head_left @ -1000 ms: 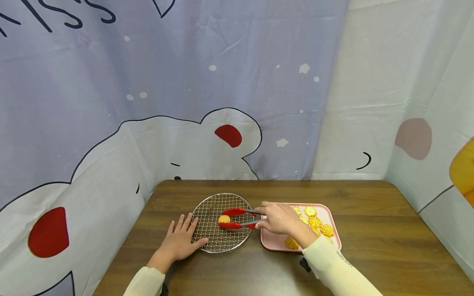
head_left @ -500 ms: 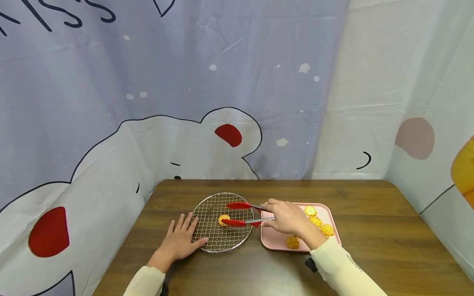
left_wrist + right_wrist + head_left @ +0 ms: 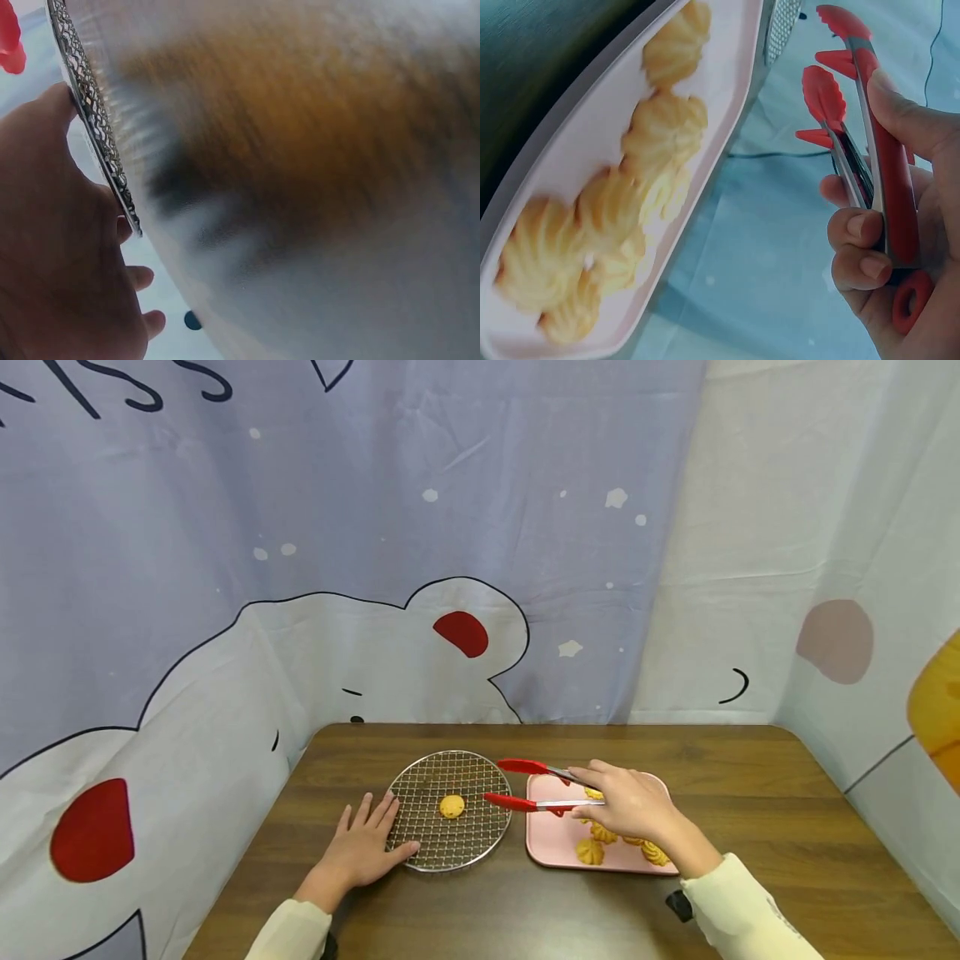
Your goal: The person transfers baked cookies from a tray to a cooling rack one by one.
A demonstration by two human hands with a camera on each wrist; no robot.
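Nearest to me, the person's left hand (image 3: 365, 849) lies flat on the dark brown wooden tabletop (image 3: 750, 827), its grip released, the straight fingers spread and the fingertips touching the near-left rim of the round silver wire-mesh rack (image 3: 420, 847); the left wrist view, mostly blurred, shows that same mesh edge (image 3: 97, 139) against the hand (image 3: 60, 255). To the right, the person's right hand (image 3: 633, 802) hovers over the pale pink rectangular plastic tray (image 3: 551, 852), its grip clenched round the handles of the red-tipped metal tongs (image 3: 536, 787), with thumb on the upper arm and fingers curled under the lower one, as the right wrist view makes plain (image 3: 877, 172). The tongs' jaws stand apart and hold nothing, pointing left toward the rack's right edge. A single round golden-yellow biscuit (image 3: 451, 807) rests alone near the middle of the rack, well clear of the red tips. In the tray lie several swirled yellow piped biscuits (image 3: 590, 852), some partly hidden beneath the hand, crowded together in the wrist view (image 3: 630, 217). Beyond the tabletop hangs a lavender and white cartoon-printed fabric backdrop (image 3: 450, 527).
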